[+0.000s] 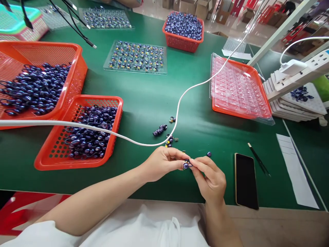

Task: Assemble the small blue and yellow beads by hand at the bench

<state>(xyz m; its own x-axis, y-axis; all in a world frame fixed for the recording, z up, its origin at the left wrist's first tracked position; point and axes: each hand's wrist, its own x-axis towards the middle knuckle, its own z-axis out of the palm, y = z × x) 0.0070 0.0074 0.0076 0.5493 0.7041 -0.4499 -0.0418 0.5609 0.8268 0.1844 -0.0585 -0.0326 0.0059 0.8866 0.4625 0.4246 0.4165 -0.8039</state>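
Between my two hands, close to the table's front edge, is a small shiny dark-blue piece (186, 165) with a rounded end. My left hand (160, 164) pinches it from the left with thumb and forefinger. My right hand (211, 176) grips its right side in the same way; the fingertips hide part of it. Just beyond lie a ridged dark-blue stack (159, 130) and a few small blue-and-gold pieces (172, 119). A single dark-blue cap-like piece (209, 154) rests past my right hand.
Orange baskets of looped blue pieces (92, 132) stand left. A white cable (144, 143) crosses in front. A filled clear tray (136, 58) and a red basket (183, 39) lie farther back. Stacked empty trays (239, 85), a phone (246, 180) and tweezers (259, 160) are right.
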